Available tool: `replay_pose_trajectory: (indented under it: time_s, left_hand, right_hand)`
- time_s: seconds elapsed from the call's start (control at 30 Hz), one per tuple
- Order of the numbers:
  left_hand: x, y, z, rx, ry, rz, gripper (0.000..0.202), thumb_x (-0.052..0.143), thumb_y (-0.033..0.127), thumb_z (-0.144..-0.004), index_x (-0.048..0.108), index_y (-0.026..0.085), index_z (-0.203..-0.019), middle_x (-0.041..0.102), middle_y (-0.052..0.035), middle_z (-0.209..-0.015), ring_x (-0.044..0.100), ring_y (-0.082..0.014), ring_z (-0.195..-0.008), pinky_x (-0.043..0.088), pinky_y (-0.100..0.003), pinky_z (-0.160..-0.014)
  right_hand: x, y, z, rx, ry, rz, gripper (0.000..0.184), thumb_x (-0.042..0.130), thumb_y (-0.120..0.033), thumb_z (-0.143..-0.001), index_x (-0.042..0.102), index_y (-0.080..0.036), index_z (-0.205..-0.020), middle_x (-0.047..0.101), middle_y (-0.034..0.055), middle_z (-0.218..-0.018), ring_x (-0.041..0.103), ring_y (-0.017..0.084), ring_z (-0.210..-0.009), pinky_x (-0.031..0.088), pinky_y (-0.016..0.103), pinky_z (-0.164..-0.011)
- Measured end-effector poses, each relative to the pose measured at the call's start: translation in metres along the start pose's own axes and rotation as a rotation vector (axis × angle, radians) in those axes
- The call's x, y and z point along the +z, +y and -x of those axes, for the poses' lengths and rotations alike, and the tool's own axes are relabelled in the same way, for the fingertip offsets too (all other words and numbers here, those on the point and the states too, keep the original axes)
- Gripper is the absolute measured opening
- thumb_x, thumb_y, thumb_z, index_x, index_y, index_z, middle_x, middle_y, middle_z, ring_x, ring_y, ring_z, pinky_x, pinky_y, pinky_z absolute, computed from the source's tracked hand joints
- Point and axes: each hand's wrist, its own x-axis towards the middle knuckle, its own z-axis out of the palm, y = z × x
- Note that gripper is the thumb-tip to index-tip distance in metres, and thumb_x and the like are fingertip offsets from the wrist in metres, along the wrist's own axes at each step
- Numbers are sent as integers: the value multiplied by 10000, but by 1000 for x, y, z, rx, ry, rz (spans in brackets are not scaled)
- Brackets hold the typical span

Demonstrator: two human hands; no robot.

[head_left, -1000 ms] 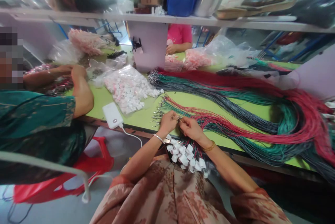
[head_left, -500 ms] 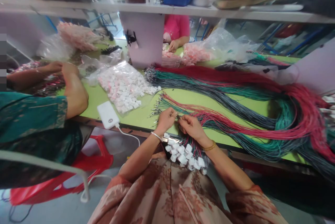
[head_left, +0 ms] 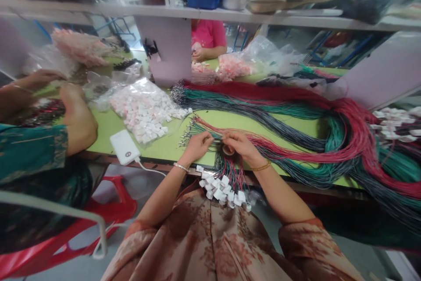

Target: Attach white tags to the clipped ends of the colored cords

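Observation:
My left hand (head_left: 199, 145) is closed in a pinch at the table's front edge, on what looks like a thin wire. A short way to its right, my right hand (head_left: 242, 146) is also closed, with thumb and fingertips together on the same thin strand. A small round brown shape shows under the right fingers; I cannot make out what it is. Below both hands, a bunch of red, green and dark wires hangs over the edge, ending in white connectors (head_left: 219, 189) above my lap. Behind them, loose wires (head_left: 279, 151) with metal-tipped ends (head_left: 187, 131) lie on the green table.
Bigger red, green and black wire bundles (head_left: 256, 92) stretch across the table and curve at right. A bag of white connectors (head_left: 144, 110) and a white power bank (head_left: 125, 147) with a cable are left. A co-worker's arm (head_left: 79, 114) is beside me. A shelf (head_left: 158, 11) crosses above.
The view has turned slightly right, so things appear further left. My hands have moved a little apart, and the hanging wires below them show more fully.

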Motion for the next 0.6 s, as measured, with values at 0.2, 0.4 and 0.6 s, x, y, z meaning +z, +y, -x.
replay_pose_trajectory:
  time_s: [0.2,0.4,0.6]
  left_hand:
    - [1,14,2,-29,82,-1,129,458,185,-864,544,194,-769,563,18,-632,479,-138,-601,341,-262,-629]
    - [3,10,3,-129,38,294,125,543,258,-813,517,179,-719,508,37,-616,454,-110,-586,349,-237,-587]
    - [0,7,8,-150,-19,425,141,551,291,-808,504,183,-730,518,41,-588,457,-97,-556,354,-227,-559]
  right_hand:
    - [-1,-5,7,-108,-21,-34,281,640,-352,-708,553,-194,-924,454,-94,-517,425,85,-453,338,227,-489]
    - [9,-1,31,-273,124,499,193,610,-262,-735,554,-204,-911,566,-37,-666,489,117,-580,367,255,-591]
    - [24,1,42,-255,189,613,203,592,-283,-774,576,-199,-958,627,-8,-695,537,142,-586,373,267,-595]
